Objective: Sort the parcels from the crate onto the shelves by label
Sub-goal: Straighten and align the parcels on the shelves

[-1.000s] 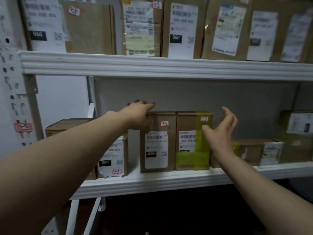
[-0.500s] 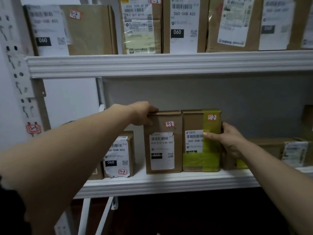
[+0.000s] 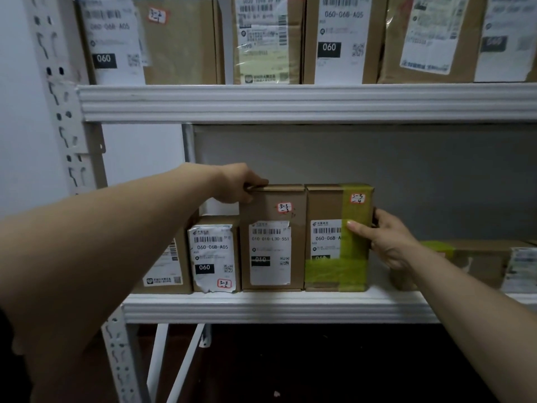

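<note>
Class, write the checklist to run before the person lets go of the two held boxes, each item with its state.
1. Top corner of plain box gripped by left hand: ok.
2. Side of green-taped box held by right hand: ok.
3. Both boxes upright, touching: ok.
4. Their stickers read 3-3-3, then 3-3-4: ok.
5. Bases fully on the shelf: ok.

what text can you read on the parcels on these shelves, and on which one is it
"3-3 -4", "060-06B-A" (rest hidden): green-taped parcel, right hand gripping it
"3-3 -3", "010-010-L30-551", "010": brown parcel, left hand holding its top corner
"060-06B-A05", "060", "3-3": small parcel
"060-06B-A05", "060": upper middle parcel
"060": upper-left parcel
Fine print and other labels: too blurred
</note>
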Motion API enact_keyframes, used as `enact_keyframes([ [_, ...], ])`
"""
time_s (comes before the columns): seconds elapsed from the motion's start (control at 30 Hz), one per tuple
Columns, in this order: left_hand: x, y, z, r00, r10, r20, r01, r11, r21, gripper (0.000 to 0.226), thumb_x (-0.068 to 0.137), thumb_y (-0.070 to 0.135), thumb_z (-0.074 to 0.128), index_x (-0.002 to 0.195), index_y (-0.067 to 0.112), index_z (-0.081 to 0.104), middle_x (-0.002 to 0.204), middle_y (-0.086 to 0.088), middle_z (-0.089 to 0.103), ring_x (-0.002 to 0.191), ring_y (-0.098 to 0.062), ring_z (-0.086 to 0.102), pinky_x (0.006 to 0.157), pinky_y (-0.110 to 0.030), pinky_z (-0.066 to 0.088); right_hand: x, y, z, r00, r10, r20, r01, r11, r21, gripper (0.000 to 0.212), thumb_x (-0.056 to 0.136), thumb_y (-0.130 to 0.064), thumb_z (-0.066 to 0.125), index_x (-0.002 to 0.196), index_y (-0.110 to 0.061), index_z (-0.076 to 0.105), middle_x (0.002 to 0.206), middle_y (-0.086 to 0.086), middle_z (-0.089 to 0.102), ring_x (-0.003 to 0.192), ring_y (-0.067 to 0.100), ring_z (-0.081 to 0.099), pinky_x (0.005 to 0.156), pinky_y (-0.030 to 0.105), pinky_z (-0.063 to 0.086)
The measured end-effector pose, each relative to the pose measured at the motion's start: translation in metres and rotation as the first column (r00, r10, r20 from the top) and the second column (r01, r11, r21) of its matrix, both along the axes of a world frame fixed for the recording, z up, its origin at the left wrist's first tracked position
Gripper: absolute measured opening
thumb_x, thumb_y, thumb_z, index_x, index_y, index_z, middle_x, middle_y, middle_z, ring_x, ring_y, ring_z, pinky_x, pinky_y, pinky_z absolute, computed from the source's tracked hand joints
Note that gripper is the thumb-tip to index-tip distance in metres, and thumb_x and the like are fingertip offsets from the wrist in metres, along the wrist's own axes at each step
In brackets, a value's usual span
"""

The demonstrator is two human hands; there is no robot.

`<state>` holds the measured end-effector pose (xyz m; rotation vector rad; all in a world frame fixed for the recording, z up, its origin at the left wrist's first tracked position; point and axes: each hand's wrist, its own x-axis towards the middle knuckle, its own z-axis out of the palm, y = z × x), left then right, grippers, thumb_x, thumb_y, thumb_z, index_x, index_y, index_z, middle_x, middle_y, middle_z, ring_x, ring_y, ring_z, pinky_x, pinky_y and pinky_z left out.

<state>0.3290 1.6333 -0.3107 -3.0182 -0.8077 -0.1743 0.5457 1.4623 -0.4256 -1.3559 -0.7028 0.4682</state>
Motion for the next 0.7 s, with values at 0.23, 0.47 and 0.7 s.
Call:
enact_keyframes([
  [0.23, -0.001, -0.002, -0.008, 0.999, -0.002, 0.053, 0.001, 1.000, 0.007, 0.052, 0.098, 0.006, 0.044, 0.147, 0.016, 0.034, 0.146, -0.006, 0.044, 0.132, -0.024, 0.041, 0.101, -0.023, 0.032, -0.006, 0.005, -0.006, 1.000, 0.010, -0.003, -0.010, 1.000, -0.005, 0.040, 0.082, 0.000, 0.067, 0.118, -0.011, 0.054, 0.107, 0.011, 0.066, 0.087, 0.019, 0.065, 0.073, 0.034, 0.052],
  [0.47, 0.008, -0.016, -0.009, 0.972, -0.017, 0.235, 0.015, 1.000, 0.009, 0.065, 0.093, 0.001, 0.045, 0.151, 0.020, 0.023, 0.155, -0.004, 0.030, 0.142, -0.023, 0.027, 0.113, -0.032, 0.026, -0.007, 0.004, -0.013, 0.996, -0.078, 0.041, 0.081, 0.993, -0.085, 0.072, 0.070, -0.004, 0.078, 0.133, -0.012, 0.044, 0.121, 0.007, 0.062, 0.105, 0.021, 0.059, 0.087, 0.036, 0.047],
  [0.7, 0.044, -0.068, -0.019, 0.675, -0.613, 0.411, 0.420, 0.777, 0.469, 0.035, 0.081, -0.001, 0.057, 0.112, 0.011, 0.068, 0.116, -0.008, 0.064, 0.112, -0.029, 0.054, 0.090, -0.036, 0.045, 0.006, -0.043, -0.004, 0.847, -0.531, 0.034, 0.527, 0.846, 0.082, 0.063, 0.082, 0.011, 0.049, 0.140, -0.009, 0.042, 0.121, 0.006, 0.057, 0.105, 0.021, 0.055, 0.072, 0.019, 0.043],
])
